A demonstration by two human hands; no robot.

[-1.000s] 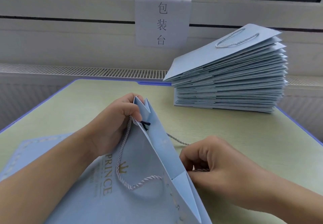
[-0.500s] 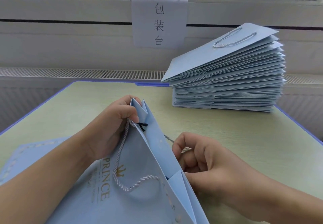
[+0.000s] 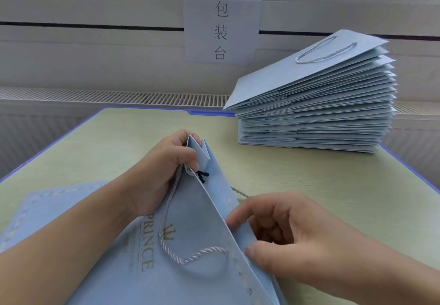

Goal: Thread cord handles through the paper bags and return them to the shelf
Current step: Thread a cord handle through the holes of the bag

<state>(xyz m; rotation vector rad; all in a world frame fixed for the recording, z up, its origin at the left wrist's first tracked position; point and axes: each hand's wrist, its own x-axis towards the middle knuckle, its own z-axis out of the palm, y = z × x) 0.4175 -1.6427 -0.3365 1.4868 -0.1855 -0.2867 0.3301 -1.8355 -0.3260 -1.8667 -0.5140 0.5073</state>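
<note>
We see a pale green table [image 3: 309,185] with a blue rim filling most of the view, set against a white wall ledge with a slatted vent [image 3: 119,96] along it. On the far right part of the table sits a tall stack of flat light-blue paper bags [image 3: 314,114], its upper bags fanned up at the right side; the top bag carries a white twisted cord handle [image 3: 323,51] lying on its face. On the wall behind hangs a white paper sign [image 3: 221,27] with three dark characters. Nearest us, a light-blue paper bag [image 3: 190,245] printed with gold "PRINCE" lettering is tilted up off the table, its open mouth edge running from upper left to lower right, and another flat bag [image 3: 47,207] lies under it at the left. The left hand [image 3: 162,173] grips the top corner of the raised bag, fingers curled around the folded gusset. The right hand [image 3: 297,238] is at the outer side of the bag's mouth edge, fingers curled and thumb against the paper; we cannot tell whether it pinches the cord there. A white twisted cord [image 3: 171,228] hangs in a loop across the bag's printed face, its dark tip [image 3: 202,175] poking through a hole just below the left hand, and a short stretch of cord shows behind the bag above the right hand.
</note>
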